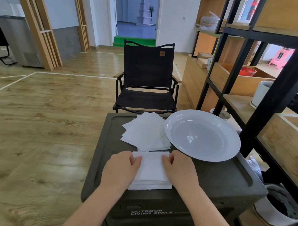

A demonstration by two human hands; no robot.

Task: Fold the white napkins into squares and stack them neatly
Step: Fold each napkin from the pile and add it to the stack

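A stack of folded white napkins [151, 170] lies at the near edge of the dark storage box lid [216, 174]. My left hand [121, 168] rests on the stack's left side with fingertips curled onto the top napkin's far left edge. My right hand [179, 167] does the same on the right side, fingers curled at the far right edge. Beyond the stack lies a loose, fanned pile of white napkins [146, 132].
A large white plate [203, 134] sits on the lid's right, touching the loose pile. A black folding chair [146, 80] stands behind the box. A black metal shelf unit [264, 97] rises close on the right. Wooden floor spreads to the left.
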